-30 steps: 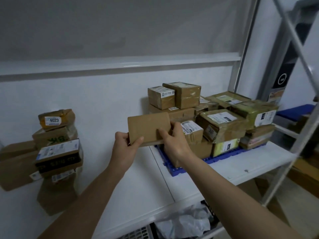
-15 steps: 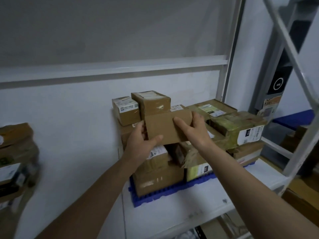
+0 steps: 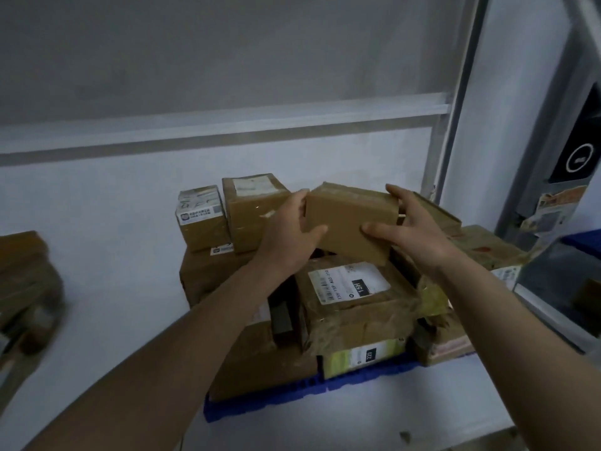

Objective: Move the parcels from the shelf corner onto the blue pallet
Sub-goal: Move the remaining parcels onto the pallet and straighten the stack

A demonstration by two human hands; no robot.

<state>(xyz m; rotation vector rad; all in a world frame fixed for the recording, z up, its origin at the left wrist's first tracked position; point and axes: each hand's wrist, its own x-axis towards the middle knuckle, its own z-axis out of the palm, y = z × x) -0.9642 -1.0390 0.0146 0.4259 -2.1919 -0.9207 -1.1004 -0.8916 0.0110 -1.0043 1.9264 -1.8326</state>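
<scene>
A flat brown parcel (image 3: 349, 222) is held between both hands above the stack on the blue pallet (image 3: 260, 402). My left hand (image 3: 289, 236) grips its left end, thumb on the near face. My right hand (image 3: 409, 229) grips its right end, fingers over the top edge. The parcel is tilted and hangs over a taped box with a white label (image 3: 354, 297). Several other cardboard parcels crowd the pallet, with two small boxes (image 3: 227, 216) at the back left.
A blurred pile of parcels (image 3: 26, 288) stays at the far left in the shelf corner. The white shelf (image 3: 374, 424) runs along the wall. A metal upright (image 3: 455, 92) and a dark framed panel (image 3: 575, 157) stand on the right.
Both hands carried the flat parcel from the shelf's middle rightward and up over the pallet stack. The view followed to the right, and the corner pile slid to the left edge.
</scene>
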